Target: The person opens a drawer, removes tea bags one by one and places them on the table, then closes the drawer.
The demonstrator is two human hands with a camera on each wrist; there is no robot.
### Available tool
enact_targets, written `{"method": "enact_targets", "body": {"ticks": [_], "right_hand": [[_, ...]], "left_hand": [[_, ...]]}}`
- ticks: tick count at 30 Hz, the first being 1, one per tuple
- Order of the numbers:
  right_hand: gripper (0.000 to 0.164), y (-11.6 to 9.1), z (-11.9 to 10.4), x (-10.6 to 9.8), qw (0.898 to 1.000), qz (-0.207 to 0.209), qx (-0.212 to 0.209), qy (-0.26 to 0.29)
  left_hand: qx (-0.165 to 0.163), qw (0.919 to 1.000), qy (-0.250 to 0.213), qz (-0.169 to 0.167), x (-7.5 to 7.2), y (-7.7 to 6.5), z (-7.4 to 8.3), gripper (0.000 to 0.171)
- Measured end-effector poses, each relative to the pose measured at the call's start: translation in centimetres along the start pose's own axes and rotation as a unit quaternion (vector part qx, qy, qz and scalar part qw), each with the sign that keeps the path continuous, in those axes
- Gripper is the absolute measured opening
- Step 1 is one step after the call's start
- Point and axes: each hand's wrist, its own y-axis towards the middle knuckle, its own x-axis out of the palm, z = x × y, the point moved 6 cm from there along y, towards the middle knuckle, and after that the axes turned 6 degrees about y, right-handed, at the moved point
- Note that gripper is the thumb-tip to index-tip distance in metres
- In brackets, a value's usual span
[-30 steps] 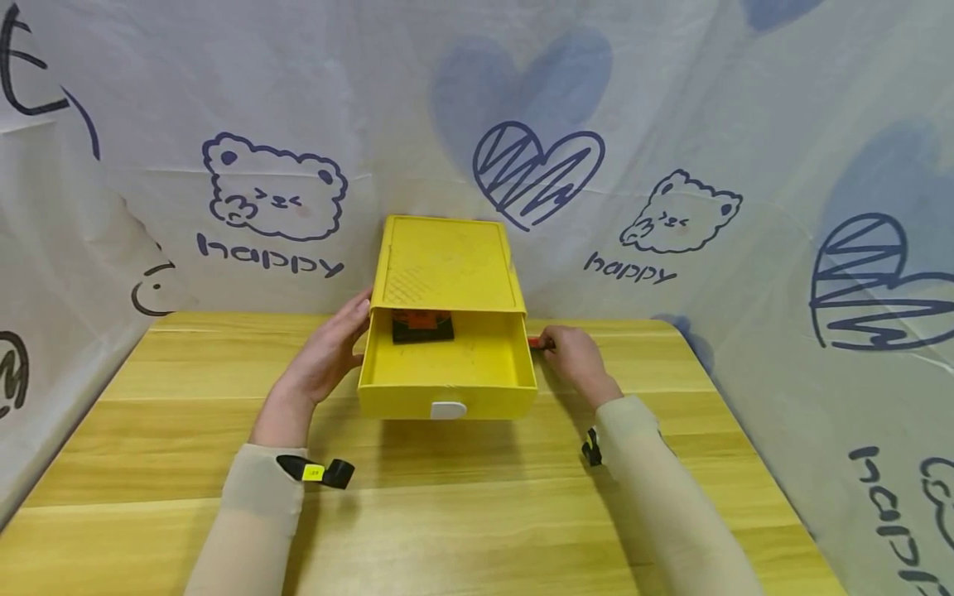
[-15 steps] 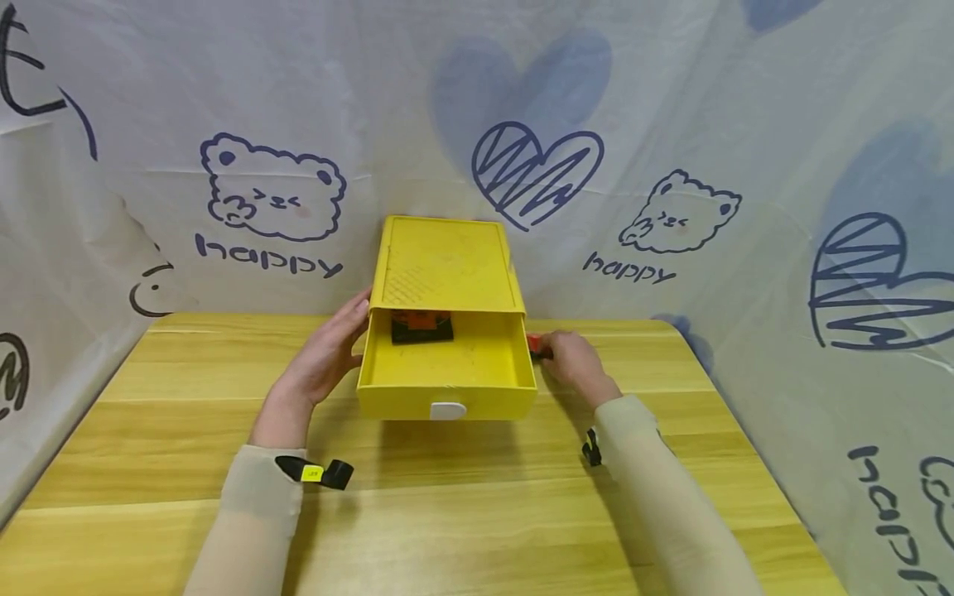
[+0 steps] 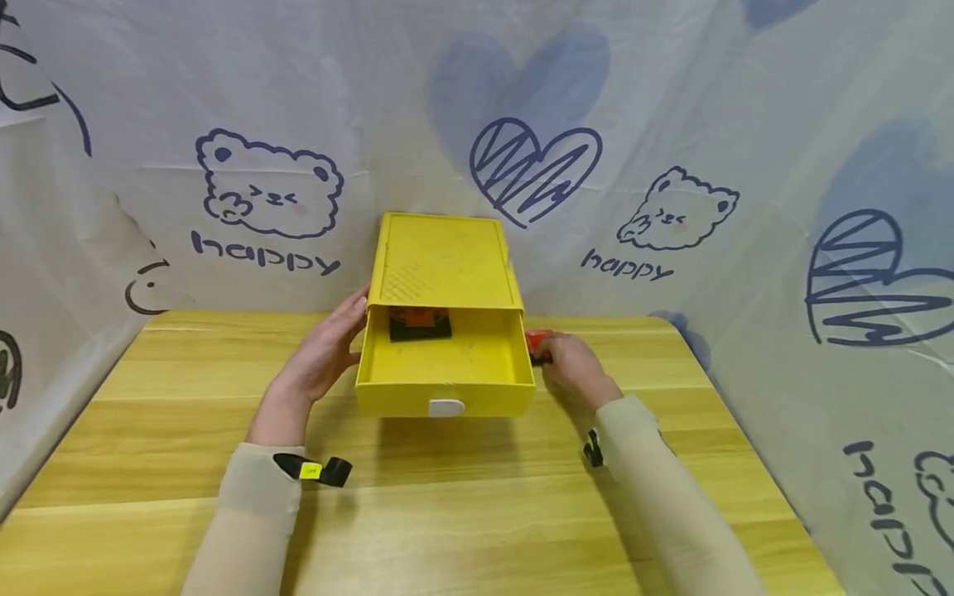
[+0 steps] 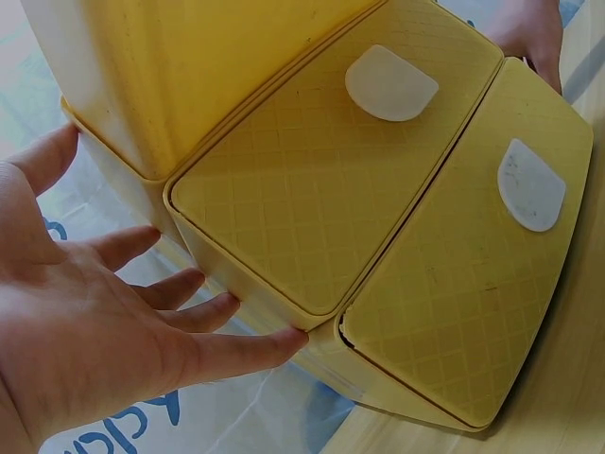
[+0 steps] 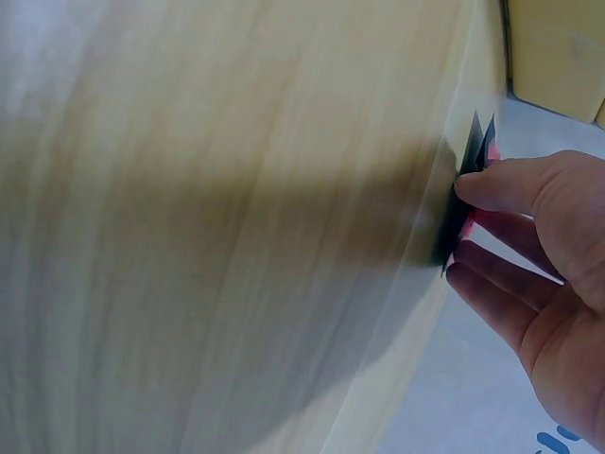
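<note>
A yellow drawer cabinet (image 3: pixel 447 261) stands at the back of the table. Its top drawer (image 3: pixel 445 401) is pulled out, with a flat black-and-red item (image 3: pixel 421 331) lying inside at the left rear. My left hand (image 4: pixel 104 293) spreads its straight fingers along the cabinet's left side, fingertips at the edges beside the drawer fronts. To the right of the cabinet, my right hand (image 3: pixel 574 362) pinches a thin, flat red-and-black piece (image 3: pixel 538 343) between thumb and fingers. In the right wrist view its black edge is close over the wooden surface, and the fingers cover part of it.
Two closed drawers (image 4: pixel 274 208) with white tabs sit below the pulled-out one. The wooden table (image 3: pixel 447 521) extends in front of the cabinet. A white cloth (image 3: pixel 537 91) printed with hearts and bears hangs right behind it.
More of the red-and-black piece's red face shows now as it turns in my right hand beside the cabinet. The left hand stays at the cabinet's side.
</note>
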Motion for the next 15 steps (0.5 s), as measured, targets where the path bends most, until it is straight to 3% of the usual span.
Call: {"method": "enact_targets", "body": {"ticks": [15], "right_hand": [[0.022,-0.45,-0.29,-0.10,1.000,-0.001,-0.015,-0.001]], "left_hand": [[-0.005,1.0000,-0.001,-0.001,-0.03,0.07,0.00,0.055]]}}
